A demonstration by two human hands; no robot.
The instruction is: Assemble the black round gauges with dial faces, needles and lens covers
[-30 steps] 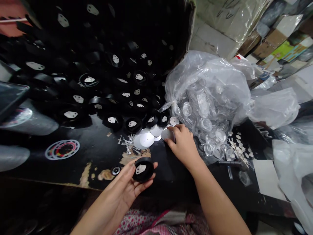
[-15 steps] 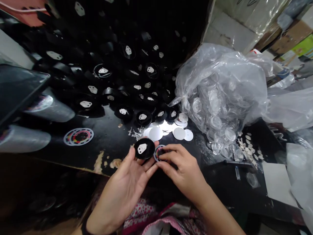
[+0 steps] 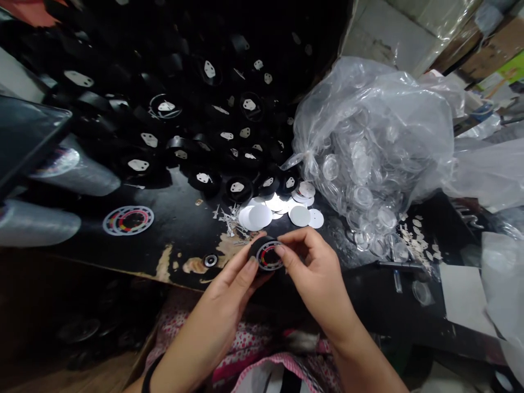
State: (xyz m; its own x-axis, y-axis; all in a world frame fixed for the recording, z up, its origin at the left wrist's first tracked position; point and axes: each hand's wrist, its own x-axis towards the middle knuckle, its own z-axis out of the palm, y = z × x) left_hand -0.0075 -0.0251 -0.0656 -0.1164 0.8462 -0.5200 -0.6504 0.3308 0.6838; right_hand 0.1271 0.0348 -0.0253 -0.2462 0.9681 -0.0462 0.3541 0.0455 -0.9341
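Near the table's front edge, my left hand [image 3: 235,281] is closed round a round black housing [image 3: 254,250]. A printed dial disc [image 3: 269,256] with a dark centre and a red and yellow ring lies against the housing's face. My right hand [image 3: 313,267] pinches the dial's right side, thumb on its front. Behind the hands are white discs [image 3: 260,217] and a pile of small white pins [image 3: 229,221]. More printed dials [image 3: 129,220] lie on the table to the left. A small round metal part [image 3: 210,260] sits left of my left hand.
Many black housings with white plates [image 3: 237,187] are heaped at the back. A plastic bag of clear round covers [image 3: 362,158] stands on the right, beside scattered pale pieces [image 3: 420,237] and a white card [image 3: 466,297]. Stacks in clear wrap [image 3: 39,224] are at left.
The housing has moved right and tilted in my left hand, hiding its white plate. The dial, held beside it before, now lies on its face. The small metal part has come into view.
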